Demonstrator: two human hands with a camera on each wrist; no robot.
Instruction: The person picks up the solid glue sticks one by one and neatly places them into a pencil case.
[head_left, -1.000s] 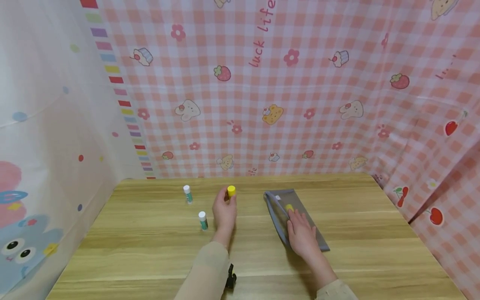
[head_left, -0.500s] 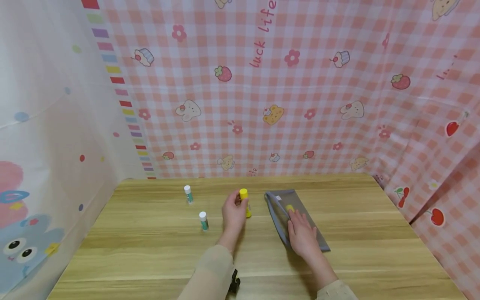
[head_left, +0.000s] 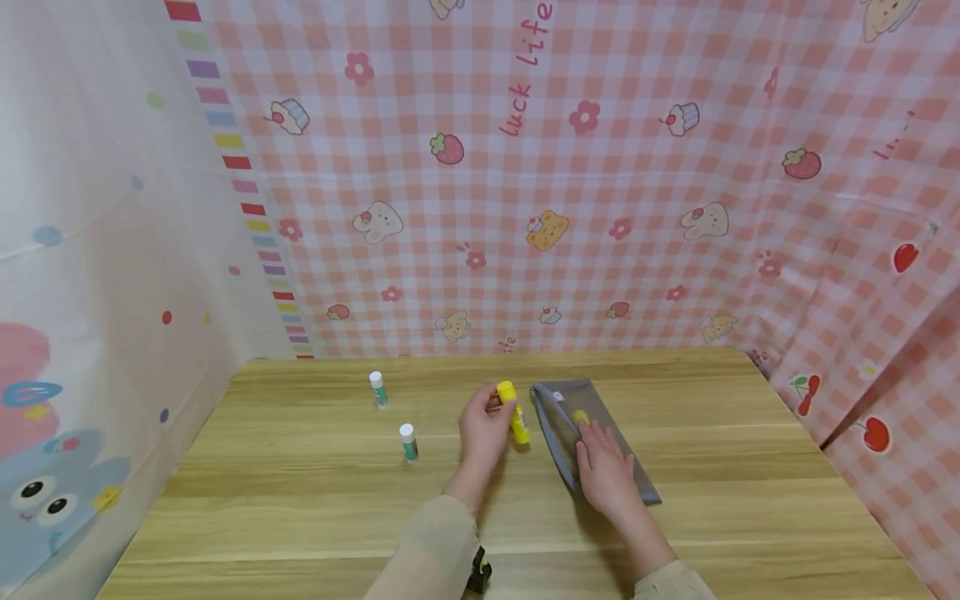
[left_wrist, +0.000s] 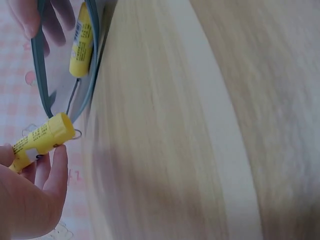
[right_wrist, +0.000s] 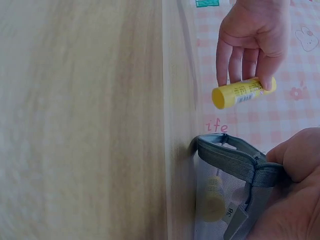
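Observation:
My left hand (head_left: 483, 427) pinches a yellow glue stick (head_left: 514, 414) near its upper end, tilted with its lower end toward a grey mesh zip pouch (head_left: 618, 446). In the left wrist view, the end of that glue stick overlaps the pouch's open mouth. My right hand (head_left: 603, 468) holds the pouch by its zipped rim, thumb on one side and fingers on the other, keeping the mouth spread. Inside the pouch lies another yellow glue stick (left_wrist: 81, 47), seen through the mesh in the right wrist view.
Two glue sticks with white caps and green labels stand on the wooden table left of my left hand, a farther one (head_left: 378, 390) and a nearer one (head_left: 408, 443). A pink checked cloth (head_left: 480, 208) hangs behind the table's far edge.
My left hand has carried the yellow glue stick rightward to beside the pouch, and the stick has gone from upright to tilted. My right hand and the pouch have stayed in place.

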